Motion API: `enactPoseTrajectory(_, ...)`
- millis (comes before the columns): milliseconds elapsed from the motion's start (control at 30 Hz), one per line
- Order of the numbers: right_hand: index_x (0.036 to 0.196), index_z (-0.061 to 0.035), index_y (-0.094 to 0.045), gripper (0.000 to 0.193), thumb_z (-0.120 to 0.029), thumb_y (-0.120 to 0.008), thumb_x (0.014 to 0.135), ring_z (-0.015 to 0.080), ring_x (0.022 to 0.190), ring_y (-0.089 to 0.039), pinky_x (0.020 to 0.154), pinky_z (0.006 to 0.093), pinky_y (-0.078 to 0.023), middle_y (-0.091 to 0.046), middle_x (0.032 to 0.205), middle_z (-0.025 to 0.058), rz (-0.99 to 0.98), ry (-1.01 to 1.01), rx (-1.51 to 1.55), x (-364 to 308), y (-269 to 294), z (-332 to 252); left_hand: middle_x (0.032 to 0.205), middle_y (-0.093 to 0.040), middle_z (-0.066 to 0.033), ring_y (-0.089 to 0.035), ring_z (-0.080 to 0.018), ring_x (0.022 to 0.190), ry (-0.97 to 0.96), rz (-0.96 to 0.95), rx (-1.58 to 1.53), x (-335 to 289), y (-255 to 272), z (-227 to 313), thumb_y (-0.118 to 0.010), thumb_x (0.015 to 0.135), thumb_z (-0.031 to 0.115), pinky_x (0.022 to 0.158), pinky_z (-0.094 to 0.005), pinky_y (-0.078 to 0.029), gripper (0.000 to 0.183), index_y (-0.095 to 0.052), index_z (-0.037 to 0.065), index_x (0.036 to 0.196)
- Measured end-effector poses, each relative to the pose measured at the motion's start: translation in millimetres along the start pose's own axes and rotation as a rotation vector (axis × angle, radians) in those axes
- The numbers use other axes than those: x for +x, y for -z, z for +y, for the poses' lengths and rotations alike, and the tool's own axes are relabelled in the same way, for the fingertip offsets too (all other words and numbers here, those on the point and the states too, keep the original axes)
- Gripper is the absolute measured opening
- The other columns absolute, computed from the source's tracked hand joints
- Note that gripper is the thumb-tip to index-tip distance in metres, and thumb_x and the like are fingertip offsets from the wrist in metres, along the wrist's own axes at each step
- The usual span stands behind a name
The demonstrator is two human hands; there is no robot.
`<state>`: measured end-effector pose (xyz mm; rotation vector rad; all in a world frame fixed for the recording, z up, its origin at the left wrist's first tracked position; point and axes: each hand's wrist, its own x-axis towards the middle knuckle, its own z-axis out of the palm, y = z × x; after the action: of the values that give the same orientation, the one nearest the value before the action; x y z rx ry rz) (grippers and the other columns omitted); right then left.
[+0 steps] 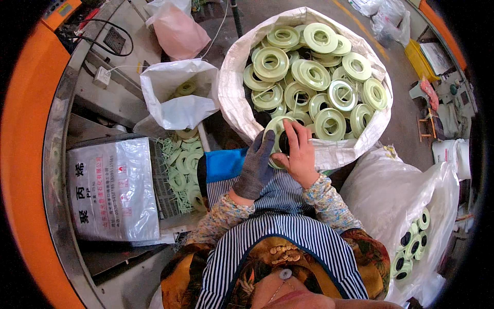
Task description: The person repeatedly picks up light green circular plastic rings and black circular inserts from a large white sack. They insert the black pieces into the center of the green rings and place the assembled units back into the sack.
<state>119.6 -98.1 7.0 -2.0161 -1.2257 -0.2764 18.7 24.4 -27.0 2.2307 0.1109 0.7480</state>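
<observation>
My left hand (254,167), in a dark grey glove, grips the left edge of a pale green plastic ring (278,125) with a dark middle. My bare right hand (301,157) closes on the same ring from the right, its fingers over the dark middle and its thumb at the lower edge. The ring is held just above the near rim of a big white woven sack (234,95). Many similar pale green rings (310,75) lie heaped inside that sack. My fingers partly hide the held ring.
Left of the sack stands a smaller white bag (177,109); below it, more rings (185,167) lie among thin green sprues. A printed white sack (116,190) lies at the left. On the right, a clear plastic bag (375,180) holds rings with black centres. An orange machine (28,154) borders the left.
</observation>
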Motion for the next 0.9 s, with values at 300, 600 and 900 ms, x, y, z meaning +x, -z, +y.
enactPoseTrajectory(300,0.146,-0.0098,-0.027,0.086,-0.01,-0.072,0.073,0.0422,0.116,-0.051,0.089,0.0426,-0.049,-0.036,0.144,0.0202,-0.389,-0.081,0.199,-3.2,25.1,12.4,0.131,-0.047,-0.0278,-0.053,-0.0436,0.115,-0.082,0.011,-0.069,6.0,9.6,-5.0,-0.061,0.075,-0.007,0.095,-0.0431,-0.048,0.067,-0.042,0.005,0.138)
enactPoseTrajectory(600,0.136,0.0003,-0.037,0.072,-0.03,-0.071,0.081,0.0377,0.08,-0.064,0.066,0.0428,-0.052,-0.061,0.104,0.0234,-0.401,-0.096,0.076,1.1,23.9,20.4,0.13,-0.049,-0.0247,-0.053,-0.0399,0.117,-0.112,-0.011,-0.066,9.7,14.2,-2.5,-0.052,0.086,-0.006,0.098,-0.0404,-0.046,0.052,-0.046,0.007,0.136)
enactPoseTrajectory(900,0.129,0.004,-0.042,0.051,-0.033,-0.055,0.096,0.0151,0.06,-0.059,0.051,0.0278,-0.045,-0.062,0.077,0.0086,-0.271,-0.846,1.018,-15.4,-7.0,13.6,0.134,-0.046,-0.0192,-0.044,-0.0327,0.126,0.158,0.084,-0.411,15.5,5.7,14.2,-0.045,0.1,0.017,0.109,-0.0393,-0.032,0.035,-0.049,0.0,0.131)
